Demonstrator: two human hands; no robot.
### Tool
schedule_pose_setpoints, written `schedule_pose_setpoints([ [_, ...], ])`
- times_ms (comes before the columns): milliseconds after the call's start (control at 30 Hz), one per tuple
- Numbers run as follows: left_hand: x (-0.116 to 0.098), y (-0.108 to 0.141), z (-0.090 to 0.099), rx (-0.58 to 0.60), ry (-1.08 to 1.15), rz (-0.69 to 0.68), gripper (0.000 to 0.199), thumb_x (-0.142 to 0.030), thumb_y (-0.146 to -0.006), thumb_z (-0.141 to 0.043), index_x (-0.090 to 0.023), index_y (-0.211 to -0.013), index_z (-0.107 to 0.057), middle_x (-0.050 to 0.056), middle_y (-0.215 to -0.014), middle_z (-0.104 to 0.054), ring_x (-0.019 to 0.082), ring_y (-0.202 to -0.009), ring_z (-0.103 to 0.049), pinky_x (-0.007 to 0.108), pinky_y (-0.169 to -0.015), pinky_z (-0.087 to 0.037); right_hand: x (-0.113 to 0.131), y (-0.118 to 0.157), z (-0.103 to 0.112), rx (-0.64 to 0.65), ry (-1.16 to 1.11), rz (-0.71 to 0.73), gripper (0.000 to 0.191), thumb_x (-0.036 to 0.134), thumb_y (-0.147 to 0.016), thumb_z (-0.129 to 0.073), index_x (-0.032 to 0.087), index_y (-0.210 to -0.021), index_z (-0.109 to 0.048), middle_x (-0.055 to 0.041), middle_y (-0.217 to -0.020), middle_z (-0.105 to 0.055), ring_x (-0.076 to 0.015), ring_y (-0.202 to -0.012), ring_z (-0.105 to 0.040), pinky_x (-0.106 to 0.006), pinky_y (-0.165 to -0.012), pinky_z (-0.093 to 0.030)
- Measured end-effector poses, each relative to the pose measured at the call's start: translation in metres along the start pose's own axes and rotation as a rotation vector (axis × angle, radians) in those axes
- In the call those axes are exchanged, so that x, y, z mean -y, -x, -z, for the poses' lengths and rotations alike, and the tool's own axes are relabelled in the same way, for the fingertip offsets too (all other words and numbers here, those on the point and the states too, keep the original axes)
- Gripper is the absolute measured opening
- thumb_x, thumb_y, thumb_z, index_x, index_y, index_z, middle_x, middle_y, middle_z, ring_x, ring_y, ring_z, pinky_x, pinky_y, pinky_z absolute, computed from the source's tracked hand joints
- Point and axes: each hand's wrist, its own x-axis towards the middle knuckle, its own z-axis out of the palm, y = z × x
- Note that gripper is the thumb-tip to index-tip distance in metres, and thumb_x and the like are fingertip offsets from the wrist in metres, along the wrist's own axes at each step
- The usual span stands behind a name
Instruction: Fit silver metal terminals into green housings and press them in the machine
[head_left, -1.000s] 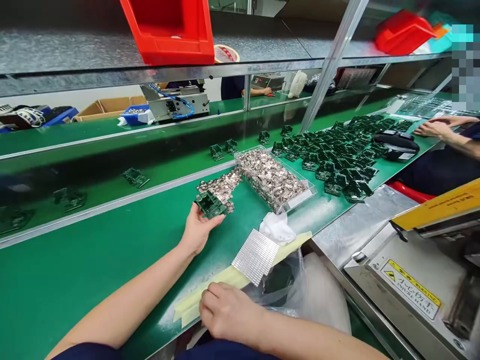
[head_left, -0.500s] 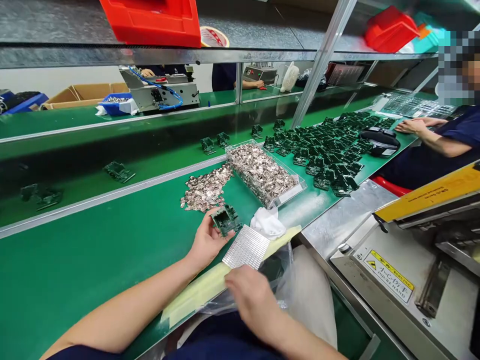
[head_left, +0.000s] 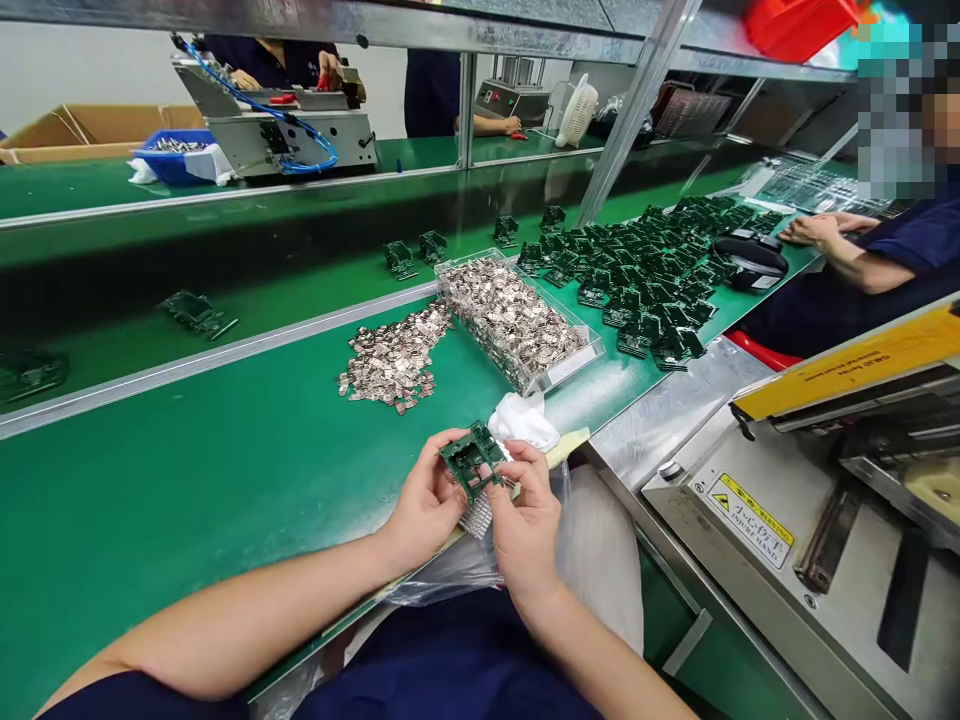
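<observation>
A green circuit board assembly [head_left: 474,458] with an open frame is held up near the bench edge. My left hand [head_left: 431,500] grips its left side, fingers wrapped round it. At its right side are the closed fingers of my right hand [head_left: 527,510]; whether they also pinch a small part cannot be made out. Under the board a silvery gridded sheet [head_left: 477,518] shows in part, mostly covered by the hands. A crumpled white cloth [head_left: 523,420] lies just beyond my right hand.
Small metal pieces fill a clear tray [head_left: 517,315], with a loose pile [head_left: 394,355] to its left. Many green boards [head_left: 637,265] lie farther right. A yellow-topped machine [head_left: 847,380] stands at the right. A co-worker's hands [head_left: 814,228] rest at the far right.
My right hand has risen from over the gridded sheet to the board's right side. The board has tilted in my left hand. The whole view has shifted, with the bench higher in it.
</observation>
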Motion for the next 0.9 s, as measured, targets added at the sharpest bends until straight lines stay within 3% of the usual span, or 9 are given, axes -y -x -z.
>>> schedule_pose_setpoints([
  [300, 0.006, 0.006, 0.001, 0.015, -0.019, 0.056, 0.033, -0.03, -0.086, -0.063, -0.028, -0.118, -0.054, 0.004, -0.101, -0.064, 0.015, -0.084, -0.063, 0.025, -0.073, -0.053, -0.002, 0.002, -0.003, -0.028, 0.103, 0.078, 0.008, 0.023, -0.086, -0.059, 0.02, -0.081, -0.062, -0.0098, -0.115, -0.054, -0.025, -0.112, -0.052, -0.046, -0.099, -0.041],
  [467, 0.003, 0.004, 0.0, -0.012, -0.047, 0.04, 0.031, -0.028, -0.085, -0.064, -0.027, -0.115, -0.055, 0.004, -0.096, -0.066, 0.016, -0.081, -0.065, 0.025, -0.071, -0.054, -0.002, 0.002, 0.001, 0.001, 0.096, 0.082, 0.006, 0.023, -0.087, -0.059, 0.02, -0.083, -0.061, -0.0084, -0.11, -0.055, -0.0237, -0.108, -0.054, -0.043, -0.097, -0.042],
  [633, 0.0, 0.004, -0.002, -0.025, -0.062, 0.042, 0.031, -0.027, -0.084, -0.066, -0.027, -0.113, -0.057, 0.003, -0.095, -0.067, 0.015, -0.081, -0.064, 0.023, -0.07, -0.053, 0.0, 0.003, 0.007, 0.099, -0.073, -0.029, 0.007, 0.022, -0.088, -0.058, 0.019, -0.093, -0.061, -0.0051, -0.094, -0.06, -0.0194, -0.09, -0.058, -0.033, -0.08, -0.048],
  [767, 0.0, 0.007, -0.002, 0.009, -0.114, 0.08, 0.032, -0.025, -0.085, -0.063, -0.023, -0.116, -0.056, 0.003, -0.096, -0.067, 0.014, -0.079, -0.063, 0.022, -0.068, -0.052, 0.002, 0.003, 0.007, 0.072, -0.216, -0.165, 0.01, 0.024, -0.081, -0.067, 0.019, -0.087, -0.061, -0.0028, -0.085, -0.061, -0.0179, -0.082, -0.059, -0.03, -0.075, -0.049],
  [900, 0.0, 0.01, -0.001, 0.028, -0.143, 0.083, 0.031, -0.019, -0.087, -0.059, -0.022, -0.117, -0.054, 0.003, -0.096, -0.066, 0.012, -0.078, -0.062, 0.02, -0.068, -0.051, 0.002, 0.001, 0.005, 0.045, -0.292, -0.192, 0.011, 0.024, -0.077, -0.071, 0.019, -0.079, -0.062, -0.0028, -0.083, -0.061, -0.0176, -0.08, -0.059, -0.029, -0.074, -0.05],
])
